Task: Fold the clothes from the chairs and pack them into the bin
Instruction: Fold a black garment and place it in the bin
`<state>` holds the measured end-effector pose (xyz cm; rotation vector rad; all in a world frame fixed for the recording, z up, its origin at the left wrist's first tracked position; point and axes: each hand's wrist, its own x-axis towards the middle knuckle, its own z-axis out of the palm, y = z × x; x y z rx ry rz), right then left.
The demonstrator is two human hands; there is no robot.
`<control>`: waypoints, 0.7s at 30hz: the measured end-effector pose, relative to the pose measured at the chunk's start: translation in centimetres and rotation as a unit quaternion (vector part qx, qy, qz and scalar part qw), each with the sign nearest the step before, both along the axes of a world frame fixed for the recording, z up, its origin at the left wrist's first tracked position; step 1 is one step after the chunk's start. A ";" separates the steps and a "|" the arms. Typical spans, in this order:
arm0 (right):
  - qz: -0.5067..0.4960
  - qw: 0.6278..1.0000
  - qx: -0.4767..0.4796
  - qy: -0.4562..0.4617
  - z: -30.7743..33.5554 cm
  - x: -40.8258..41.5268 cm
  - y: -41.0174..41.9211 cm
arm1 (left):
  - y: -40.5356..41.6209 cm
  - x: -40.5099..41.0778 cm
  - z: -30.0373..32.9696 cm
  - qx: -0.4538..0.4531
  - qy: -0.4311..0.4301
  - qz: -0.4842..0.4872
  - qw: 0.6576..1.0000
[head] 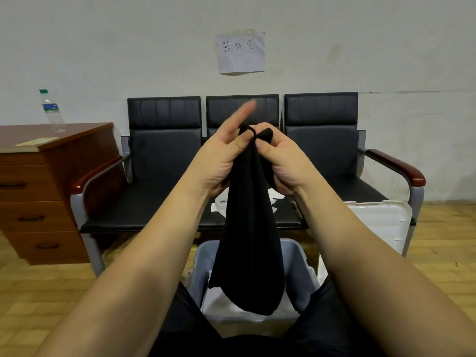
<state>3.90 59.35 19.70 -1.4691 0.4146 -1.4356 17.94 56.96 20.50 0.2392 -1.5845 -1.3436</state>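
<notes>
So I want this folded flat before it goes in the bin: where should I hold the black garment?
Probably by its two top corners. Both hands, left and right, pinch the black garment bunched at one spot, so it hangs narrow over the bin. Slide each grip outward from its own side.

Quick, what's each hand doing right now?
Left hand: pinching the top of the hanging black cloth garment, index finger pointing out.
Right hand: closed on the same garment's top edge.
</notes>
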 end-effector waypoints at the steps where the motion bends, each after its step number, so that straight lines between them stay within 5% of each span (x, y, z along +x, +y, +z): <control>1: 0.018 1.000 0.003 0.009 0.1 -0.2 0.0 | -0.3 0.2 0.0 0.008 -0.038 0.015 0.999; 4: 0.049 0.996 0.003 0.070 0.3 -1.0 0.0 | -0.6 1.0 -0.1 0.085 -0.102 -0.023 0.991; 9: -0.038 0.974 -0.032 0.223 1.0 -2.1 0.9 | -1.0 1.9 -0.5 0.133 -0.173 -0.094 0.971; 17: -0.130 0.924 -0.036 0.357 1.4 -2.7 1.6 | -1.6 2.3 -1.3 0.127 -0.227 -0.066 0.963; 21: -0.169 0.908 -0.032 0.382 1.7 -3.1 1.1 | -1.3 2.2 -1.8 0.102 -0.237 0.037 0.965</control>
